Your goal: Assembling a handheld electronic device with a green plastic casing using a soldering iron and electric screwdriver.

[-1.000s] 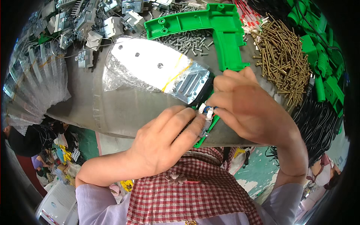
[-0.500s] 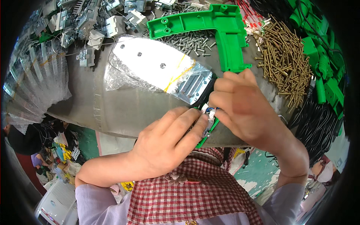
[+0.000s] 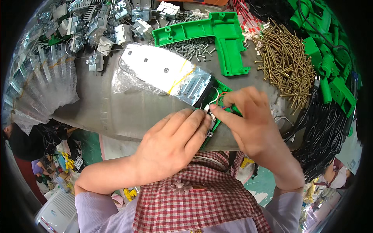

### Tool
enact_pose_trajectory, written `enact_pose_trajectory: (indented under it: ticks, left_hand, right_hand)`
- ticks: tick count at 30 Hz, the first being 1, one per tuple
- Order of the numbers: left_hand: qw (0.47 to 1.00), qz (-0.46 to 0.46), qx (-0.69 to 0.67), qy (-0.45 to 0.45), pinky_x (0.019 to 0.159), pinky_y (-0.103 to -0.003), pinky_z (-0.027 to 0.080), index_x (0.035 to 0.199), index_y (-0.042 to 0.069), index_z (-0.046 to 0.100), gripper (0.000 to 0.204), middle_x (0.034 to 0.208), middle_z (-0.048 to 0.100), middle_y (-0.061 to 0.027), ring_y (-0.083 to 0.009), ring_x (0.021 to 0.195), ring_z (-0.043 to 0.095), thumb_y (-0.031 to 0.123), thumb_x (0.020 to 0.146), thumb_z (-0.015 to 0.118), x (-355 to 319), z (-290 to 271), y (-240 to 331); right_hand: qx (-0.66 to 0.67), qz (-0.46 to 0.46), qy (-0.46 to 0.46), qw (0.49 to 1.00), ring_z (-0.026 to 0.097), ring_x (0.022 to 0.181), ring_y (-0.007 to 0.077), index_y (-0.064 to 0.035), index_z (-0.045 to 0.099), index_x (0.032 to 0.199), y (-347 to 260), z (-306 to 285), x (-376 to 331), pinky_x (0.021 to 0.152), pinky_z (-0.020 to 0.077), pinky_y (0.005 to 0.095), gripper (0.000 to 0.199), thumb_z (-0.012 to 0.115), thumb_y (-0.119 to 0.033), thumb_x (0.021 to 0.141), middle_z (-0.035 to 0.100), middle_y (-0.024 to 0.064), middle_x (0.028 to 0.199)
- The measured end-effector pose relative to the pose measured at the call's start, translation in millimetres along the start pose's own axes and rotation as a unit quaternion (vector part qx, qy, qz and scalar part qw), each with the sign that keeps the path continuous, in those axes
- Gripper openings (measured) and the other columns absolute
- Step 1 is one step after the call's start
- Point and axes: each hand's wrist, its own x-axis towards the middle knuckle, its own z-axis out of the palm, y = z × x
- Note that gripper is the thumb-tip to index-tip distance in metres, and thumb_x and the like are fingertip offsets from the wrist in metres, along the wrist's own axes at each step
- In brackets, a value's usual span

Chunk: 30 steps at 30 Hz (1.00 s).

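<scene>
On the grey metal table (image 3: 116, 112) lies a tool with a silvery metal plate wrapped in clear plastic (image 3: 163, 73) and a green plastic housing half (image 3: 219, 91) with red and white wires inside. My left hand (image 3: 173, 141) covers the lower part of that housing, fingers closed over it. My right hand (image 3: 248, 116) pinches a small white and metal part (image 3: 210, 112) at the housing's open inside, forefinger and thumb meeting my left fingertips.
A second green housing half (image 3: 217, 35) lies further back with a heap of small silver screws (image 3: 192, 48). Long brass screws (image 3: 285, 64) are piled at the right, by green parts (image 3: 330, 70) and black cables (image 3: 322, 136). Metal parts (image 3: 105, 27) crowd the far left.
Both hands have stayed on the housing. My right fingers shifted slightly up and left, so wires and more of the green housing show.
</scene>
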Motion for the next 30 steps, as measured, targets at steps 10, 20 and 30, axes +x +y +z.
enact_pose_trajectory:
  ticks: [10, 20, 30]
  left_hand:
    - [0.999, 0.018, 0.009, -0.044, 0.076, -0.035, 0.053, 0.118, -0.002, 0.058, 0.059, 0.115, 0.057, -0.0125, -0.0261, 0.096, 0.059, 0.010, 0.061, 0.072, 10, -5, 2]
    - [0.998, -0.022, 0.018, -0.060, 0.076, -0.036, 0.052, 0.113, -0.004, 0.060, 0.054, 0.111, 0.058, -0.0131, -0.0271, 0.093, 0.059, 0.006, 0.061, 0.073, 7, -10, 5]
    - [0.999, -0.024, 0.019, -0.035, 0.072, -0.035, 0.052, 0.109, -0.001, 0.061, 0.049, 0.107, 0.060, -0.0112, -0.0252, 0.089, 0.059, 0.007, 0.062, 0.072, 4, 0, 4]
  right_hand:
    - [-0.053, 0.003, 0.089, 0.995, 0.049, 0.102, 0.0267, -0.0040, 0.064, 0.112, 1, 16, -13, 0.081, 0.0350, 0.0402, 0.035, 0.057, -0.010, 0.078, 0.054, 0.0088, 0.110]
    - [-0.020, 0.052, 0.260, 0.964, 0.057, 0.099, 0.0321, -0.0050, 0.064, 0.113, 38, -18, -35, 0.085, 0.0479, 0.0399, 0.037, 0.062, 0.002, 0.077, 0.060, 0.0147, 0.106]
    - [-0.048, 0.159, 0.232, 0.958, 0.063, 0.089, 0.0342, 0.0025, 0.063, 0.098, 65, -84, -18, 0.079, 0.0492, 0.0369, 0.018, 0.060, -0.008, 0.085, 0.065, 0.0190, 0.093]
